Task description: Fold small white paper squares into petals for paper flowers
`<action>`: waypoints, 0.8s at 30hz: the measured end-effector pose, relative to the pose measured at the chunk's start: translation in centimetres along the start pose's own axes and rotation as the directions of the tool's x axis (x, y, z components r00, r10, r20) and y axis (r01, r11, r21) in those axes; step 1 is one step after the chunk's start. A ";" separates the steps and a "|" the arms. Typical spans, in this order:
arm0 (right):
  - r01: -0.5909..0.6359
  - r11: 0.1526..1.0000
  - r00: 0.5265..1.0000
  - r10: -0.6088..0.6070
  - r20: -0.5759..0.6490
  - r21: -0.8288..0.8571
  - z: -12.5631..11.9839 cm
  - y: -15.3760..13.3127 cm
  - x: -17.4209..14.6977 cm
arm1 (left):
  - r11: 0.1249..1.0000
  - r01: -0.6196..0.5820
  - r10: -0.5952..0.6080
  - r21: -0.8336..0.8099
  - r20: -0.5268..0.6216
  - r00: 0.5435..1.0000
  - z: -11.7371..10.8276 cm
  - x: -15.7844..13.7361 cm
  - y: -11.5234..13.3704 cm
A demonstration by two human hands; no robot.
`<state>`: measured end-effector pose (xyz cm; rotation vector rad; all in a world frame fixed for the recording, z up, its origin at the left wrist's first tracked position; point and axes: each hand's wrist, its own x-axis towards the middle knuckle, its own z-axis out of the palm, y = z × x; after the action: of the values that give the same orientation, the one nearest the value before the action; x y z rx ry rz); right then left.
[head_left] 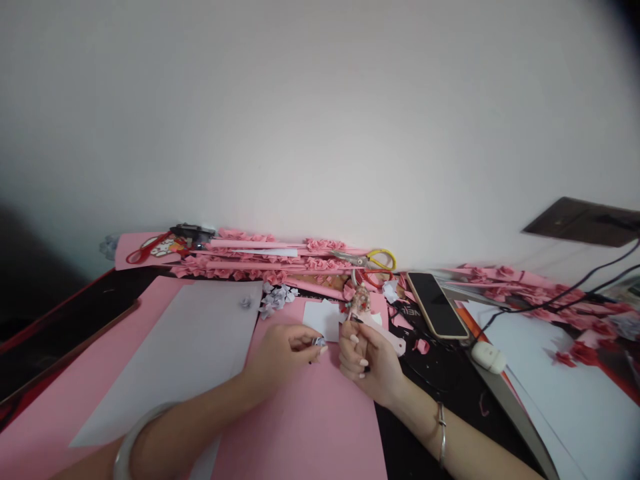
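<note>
My left hand (280, 350) pinches a small pale blue-white folded paper flower (319, 341) between thumb and fingertips, above the pink paper sheet (300, 427). Close to its right, my right hand (370, 363) is curled closed around a thin dark stick-like tool (357, 320); most of it is hidden by the fingers. Behind the hands lies a small white paper piece (321, 319). A heap of pale paper flowers (277, 300) sits beyond my left hand, beside a large white sheet (175, 347).
Pink paper flower stems (250, 260) line the wall, with yellow-handled scissors (380, 259) on them. To the right are a phone (436, 305), a white earphone case (489, 358), cables (560, 300), white sheets (560, 387) and more pink flowers (530, 290).
</note>
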<state>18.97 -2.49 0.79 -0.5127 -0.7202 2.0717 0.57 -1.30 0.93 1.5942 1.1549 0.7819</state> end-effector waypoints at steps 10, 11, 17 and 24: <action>0.202 0.923 0.960 -0.254 -0.121 -0.328 0.2 1.0 -0.3 | 1.000 0.005 -0.005 0.013 -0.011 1.000 0.1 -0.2 -0.1; 0.225 0.880 0.946 -0.300 -0.123 -0.418 0.2 1.1 -0.4 | 1.000 0.010 -0.009 0.017 -0.012 1.000 0.0 -0.2 -0.1; 0.230 0.432 0.907 -0.420 0.031 -0.872 0.4 1.2 -1.4 | 1.000 -0.005 0.005 0.023 -0.012 1.000 0.0 -0.2 0.2; 0.233 0.121 0.893 -0.420 0.163 -0.965 0.9 0.9 -1.8 | 0.999 -0.044 0.045 0.031 -0.021 0.999 0.0 -0.1 -0.1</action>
<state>18.93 -4.70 1.07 -1.0675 -1.8952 0.8325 0.48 -1.39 0.87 1.6458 1.1550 0.8153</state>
